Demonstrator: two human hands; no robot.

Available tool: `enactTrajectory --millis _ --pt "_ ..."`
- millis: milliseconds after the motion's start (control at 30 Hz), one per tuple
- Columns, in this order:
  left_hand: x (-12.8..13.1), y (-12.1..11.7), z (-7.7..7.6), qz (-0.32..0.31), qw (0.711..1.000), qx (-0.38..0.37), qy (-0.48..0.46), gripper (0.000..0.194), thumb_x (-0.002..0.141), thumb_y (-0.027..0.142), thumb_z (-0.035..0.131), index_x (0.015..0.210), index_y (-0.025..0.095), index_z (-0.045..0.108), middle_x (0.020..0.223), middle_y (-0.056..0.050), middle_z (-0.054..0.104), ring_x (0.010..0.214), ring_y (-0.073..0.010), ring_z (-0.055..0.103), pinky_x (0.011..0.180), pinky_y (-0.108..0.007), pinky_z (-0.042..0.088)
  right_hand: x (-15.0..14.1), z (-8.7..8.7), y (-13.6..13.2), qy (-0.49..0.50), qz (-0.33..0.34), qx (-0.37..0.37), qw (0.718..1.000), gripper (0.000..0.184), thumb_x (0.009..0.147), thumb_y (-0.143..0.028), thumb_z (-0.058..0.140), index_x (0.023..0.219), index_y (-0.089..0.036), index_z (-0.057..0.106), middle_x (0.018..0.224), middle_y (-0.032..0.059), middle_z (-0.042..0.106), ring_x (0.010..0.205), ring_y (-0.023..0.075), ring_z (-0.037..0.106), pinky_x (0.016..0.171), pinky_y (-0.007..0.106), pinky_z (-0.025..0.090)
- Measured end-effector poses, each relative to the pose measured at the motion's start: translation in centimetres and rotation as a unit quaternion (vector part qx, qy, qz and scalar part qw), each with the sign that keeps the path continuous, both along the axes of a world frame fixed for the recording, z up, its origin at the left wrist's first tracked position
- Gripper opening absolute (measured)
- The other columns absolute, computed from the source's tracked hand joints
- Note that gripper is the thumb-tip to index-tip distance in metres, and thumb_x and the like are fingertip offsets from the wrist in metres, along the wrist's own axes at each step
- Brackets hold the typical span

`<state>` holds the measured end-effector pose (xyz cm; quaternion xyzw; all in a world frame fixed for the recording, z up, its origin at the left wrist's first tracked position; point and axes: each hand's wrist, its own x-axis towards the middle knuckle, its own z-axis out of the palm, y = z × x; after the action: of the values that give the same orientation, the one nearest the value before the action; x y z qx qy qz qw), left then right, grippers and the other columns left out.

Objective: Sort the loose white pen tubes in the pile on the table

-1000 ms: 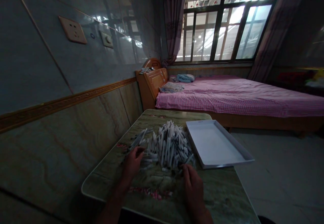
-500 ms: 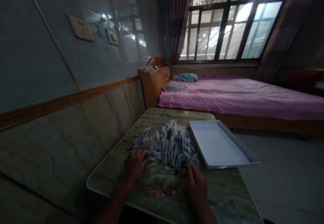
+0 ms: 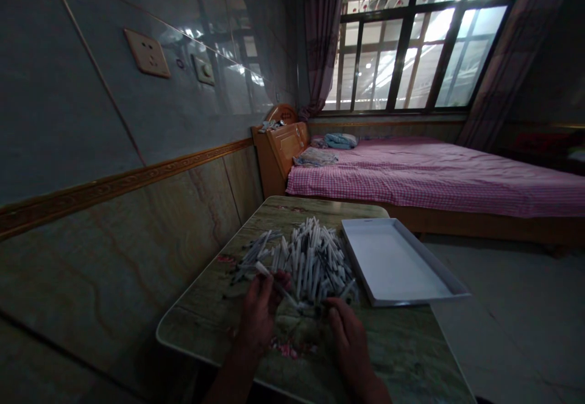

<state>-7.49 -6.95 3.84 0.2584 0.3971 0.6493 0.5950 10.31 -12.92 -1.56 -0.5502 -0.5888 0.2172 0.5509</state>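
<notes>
The left hand (image 3: 259,315) has its fingers (image 3: 278,279) closed on one white plastic tube (image 3: 273,282) above the near edge of the tube pile (image 3: 315,261), the right hand (image 3: 351,349) curls narrowly there, any grip unclear, and the bulk remains heaped on the bench (image 3: 201,309) beside a white tray (image 3: 425,258).

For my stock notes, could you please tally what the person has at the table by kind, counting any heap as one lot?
White tray: 1
Slim white tube in the left hand: 1 (left hand)
Heap of slim white tubes: 1 lot
Total: 3
</notes>
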Motion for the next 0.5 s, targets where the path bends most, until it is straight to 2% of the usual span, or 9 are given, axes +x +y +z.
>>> enactTrajectory --millis 100,233,400,500 --pt "2.7 -1.5 -0.5 -0.018 0.999 -0.013 -0.028 0.046 0.058 0.043 0.088 0.087 0.018 0.063 0.087 -0.006 0.077 0.086 -0.0243 0.075 0.081 -0.036 0.059 -0.1 0.3 -0.2 -0.027 0.066 -0.012 0.997 0.038 0.098 -0.046 0.041 0.109 -0.023 0.070 0.103 0.0052 0.073 0.094 0.0191 0.067 0.082 0.027 0.050" --pt "5.0 -2.9 -0.8 -0.038 0.999 -0.019 0.005 0.044 0.061 0.047 0.086 0.086 0.019 0.063 0.083 -0.006 0.077 0.086 -0.0258 0.075 0.078 -0.035 0.058 -0.3 0.1 -0.1 -0.065 0.143 -0.048 0.986 0.037 0.097 -0.047 0.043 0.101 -0.021 0.069 0.087 0.0030 0.072 0.078 0.0165 0.066 0.069 0.023 0.046" --pt "4.7 -2.1 0.1 -0.061 0.998 0.010 -0.016 0.051 0.065 0.053 0.082 0.098 0.018 0.063 0.084 -0.006 0.077 0.080 -0.0232 0.074 0.075 -0.034 0.058 -0.4 -0.4 0.0 -0.077 0.145 -0.086 0.983 0.044 0.100 -0.051 0.036 0.084 -0.020 0.064 0.074 0.0005 0.066 0.068 0.0144 0.061 0.062 0.022 0.040" --pt "4.2 -1.2 0.7 -0.082 0.996 0.027 -0.027 0.051 0.062 0.056 0.083 0.089 0.017 0.064 0.074 -0.005 0.076 0.072 -0.0226 0.074 0.069 -0.034 0.058 -0.5 -0.4 0.0 -0.093 0.140 -0.085 0.982 0.046 0.100 -0.050 0.034 0.079 -0.020 0.061 0.071 0.0000 0.064 0.066 0.0142 0.060 0.060 0.022 0.038"
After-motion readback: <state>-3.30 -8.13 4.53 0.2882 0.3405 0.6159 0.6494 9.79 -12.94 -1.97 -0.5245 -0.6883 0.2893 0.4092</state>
